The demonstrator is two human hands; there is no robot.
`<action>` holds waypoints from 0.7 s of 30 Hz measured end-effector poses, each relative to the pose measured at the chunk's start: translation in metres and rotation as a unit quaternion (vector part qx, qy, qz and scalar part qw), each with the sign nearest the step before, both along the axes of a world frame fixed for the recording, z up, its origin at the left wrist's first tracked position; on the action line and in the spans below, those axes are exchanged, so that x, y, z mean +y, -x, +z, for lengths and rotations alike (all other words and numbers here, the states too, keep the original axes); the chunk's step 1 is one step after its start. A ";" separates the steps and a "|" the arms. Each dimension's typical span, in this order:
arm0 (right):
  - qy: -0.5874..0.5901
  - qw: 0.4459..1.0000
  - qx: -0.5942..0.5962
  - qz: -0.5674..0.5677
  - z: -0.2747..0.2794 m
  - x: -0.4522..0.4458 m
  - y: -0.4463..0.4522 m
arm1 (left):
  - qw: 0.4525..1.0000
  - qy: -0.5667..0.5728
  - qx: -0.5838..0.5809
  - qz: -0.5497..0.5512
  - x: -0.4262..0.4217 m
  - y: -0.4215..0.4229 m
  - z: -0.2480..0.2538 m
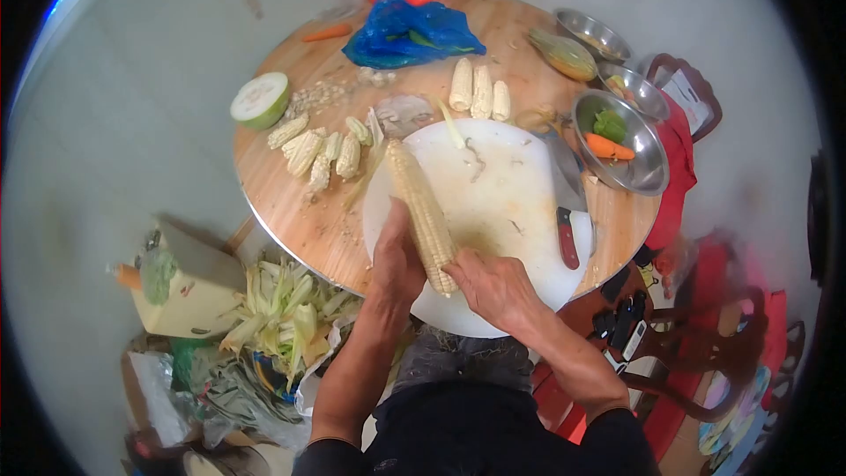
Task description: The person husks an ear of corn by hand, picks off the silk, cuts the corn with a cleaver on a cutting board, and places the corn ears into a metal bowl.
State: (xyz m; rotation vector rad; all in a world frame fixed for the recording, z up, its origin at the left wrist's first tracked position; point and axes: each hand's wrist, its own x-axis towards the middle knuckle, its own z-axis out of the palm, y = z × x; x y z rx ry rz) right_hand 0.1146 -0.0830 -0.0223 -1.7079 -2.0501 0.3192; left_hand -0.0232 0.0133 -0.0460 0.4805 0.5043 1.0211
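A long, pale, husked ear of corn [418, 198] slants over the left part of the round white cutting board [511, 185]. My left hand [397, 256] is closed around its left side. At the lower end, the fingers of my right hand [498, 289] are closed on the corn, partly hidden behind it. A broad-bladed knife with a reddish-brown handle [567, 242] lies along the board's right edge. Husk scraps [454, 130] are on the board's upper part. Just beyond it, several short corn pieces [481, 92] stand in a row.
More corn pieces [304, 152] and a cut pale-green gourd [262, 100] sit left on the wooden table [282, 203]. A blue bag [410, 33] lies at the back. Metal bowls, one with a carrot [610, 148], line the right. Husks [286, 304] fill a bag below left.
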 end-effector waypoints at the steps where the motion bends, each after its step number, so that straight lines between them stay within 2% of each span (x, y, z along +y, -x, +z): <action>1: -0.065 0.997 0.017 0.038 -0.004 -0.002 0.000 | 1.000 -0.014 -0.009 0.013 0.001 0.002 -0.004; 5: -0.064 0.993 0.007 0.100 -0.011 -0.015 -0.017 | 0.998 -0.021 -0.053 0.028 0.013 0.015 -0.019; 7: -0.047 0.998 -0.033 -0.013 -0.015 -0.018 -0.029 | 0.996 -0.021 -0.071 0.047 0.017 0.019 -0.023; 8: -0.063 0.996 0.001 -0.062 -0.019 -0.017 -0.034 | 0.996 -0.021 -0.071 0.047 0.019 0.020 -0.025; 11: -0.095 0.989 0.041 -0.109 -0.015 -0.011 -0.046 | 0.994 -0.014 -0.092 0.048 0.020 0.021 -0.023; 13: -0.073 0.986 0.077 -0.125 -0.005 -0.002 -0.051 | 0.998 -0.008 -0.052 0.023 0.013 0.018 -0.011; 15: 0.001 0.958 0.261 -0.120 0.009 0.011 -0.045 | 1.000 -0.004 -0.012 0.006 0.005 0.009 0.000; 16: -0.001 0.958 0.261 -0.121 0.011 0.018 -0.040 | 0.999 0.002 0.030 -0.010 0.001 0.005 0.003; 18: -0.014 0.940 0.325 -0.108 0.012 0.031 -0.028 | 0.999 0.009 0.043 -0.032 -0.007 0.000 0.008; 19: -0.015 0.939 0.325 -0.110 0.013 0.037 -0.023 | 0.997 0.018 0.055 -0.050 -0.011 -0.001 0.008; 21: -0.038 0.962 0.246 -0.111 0.015 0.046 -0.011 | 0.995 0.004 0.043 -0.085 -0.014 -0.001 -0.007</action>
